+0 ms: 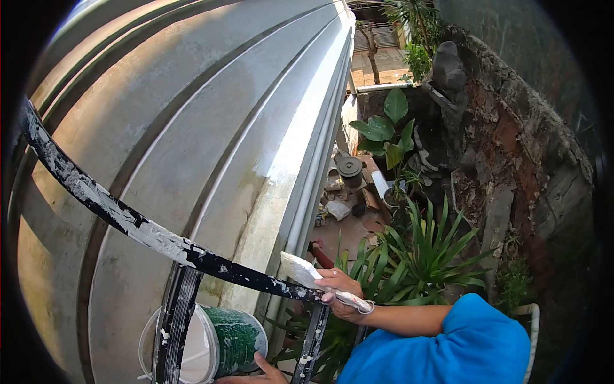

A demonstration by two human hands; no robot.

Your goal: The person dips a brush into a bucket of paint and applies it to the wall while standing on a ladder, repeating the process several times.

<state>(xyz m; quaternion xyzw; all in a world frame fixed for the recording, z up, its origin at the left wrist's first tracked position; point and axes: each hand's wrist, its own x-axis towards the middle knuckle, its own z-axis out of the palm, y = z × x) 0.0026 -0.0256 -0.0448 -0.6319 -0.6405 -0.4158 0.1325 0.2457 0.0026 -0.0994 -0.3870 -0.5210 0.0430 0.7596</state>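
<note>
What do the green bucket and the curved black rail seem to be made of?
The bucket looks like plastic, with a smooth green outside and a pale molded rim. The rail is probably black-coated metal, judging by its slim bent shape; pale splatters partly hide it.

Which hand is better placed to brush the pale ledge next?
Probably the right hand: it already holds the brush close to the ledge, while the left hand is at the bucket.
</note>
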